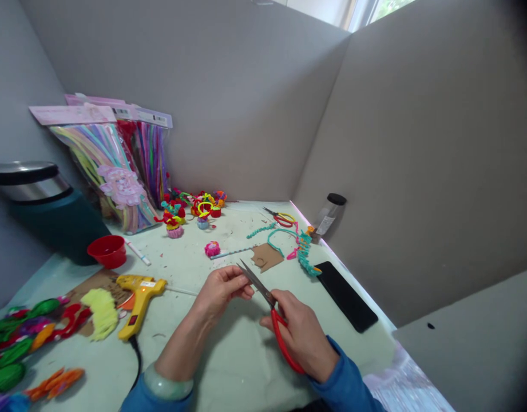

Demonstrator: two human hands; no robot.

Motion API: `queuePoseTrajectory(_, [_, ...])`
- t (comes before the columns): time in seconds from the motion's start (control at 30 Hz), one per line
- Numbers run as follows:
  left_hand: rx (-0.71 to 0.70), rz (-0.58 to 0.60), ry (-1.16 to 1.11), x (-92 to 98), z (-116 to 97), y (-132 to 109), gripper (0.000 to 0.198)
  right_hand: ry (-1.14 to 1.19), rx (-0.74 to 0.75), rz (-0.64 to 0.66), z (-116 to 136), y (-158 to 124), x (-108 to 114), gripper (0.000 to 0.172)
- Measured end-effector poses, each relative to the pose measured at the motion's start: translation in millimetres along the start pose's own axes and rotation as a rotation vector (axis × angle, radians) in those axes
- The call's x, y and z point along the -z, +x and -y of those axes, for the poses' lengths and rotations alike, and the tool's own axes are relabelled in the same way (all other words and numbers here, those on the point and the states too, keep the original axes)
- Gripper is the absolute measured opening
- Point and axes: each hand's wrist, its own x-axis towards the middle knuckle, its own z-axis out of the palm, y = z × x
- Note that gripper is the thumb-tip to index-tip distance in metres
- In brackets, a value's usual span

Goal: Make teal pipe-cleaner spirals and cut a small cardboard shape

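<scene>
My right hand (304, 335) grips a pair of scissors (284, 343) by the red handles. The blades point up and left, slightly parted at the tips. Beside the blade tips, my left hand (224, 289) is closed in a pinch, thumb against fingers. Whatever lies between those fingers is hidden or too small to make out. Just beyond the hands is a torn piece of brown cardboard (269, 257). A striped stick (231, 253) and a pink pompom-like piece (212, 248) lie near it.
At left are a yellow glue gun (138, 297) with a cord, a red cup (107, 252) and a teal bottle (52, 214). Bags of pipe cleaners (113, 166) lean behind. At right lie a black phone (348, 296), a turquoise pipe-cleaner piece (304, 252) and second scissors (284, 219).
</scene>
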Motion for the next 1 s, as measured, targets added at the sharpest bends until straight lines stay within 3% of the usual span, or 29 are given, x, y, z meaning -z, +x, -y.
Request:
queuePoseTrajectory(0.47, [0.006, 0.042, 0.227, 2.8, -6.6, -1.0, 0.021, -0.065, 0.043, 0.053, -7.0, -5.8, 14.1, 0.024])
queuePoseTrajectory(0.7, [0.027, 0.050, 0.239, 2.4, -5.0, 0.2, 0.020, -0.059, 0.032, 0.067, -12.1, -6.3, 14.0, 0.021])
queuePoseTrajectory(1.0, [0.024, -0.046, 0.086, 1.3, 1.4, 2.0, 0.029, 0.026, -0.041, -0.008, -18.2, -2.4, 9.7, 0.021])
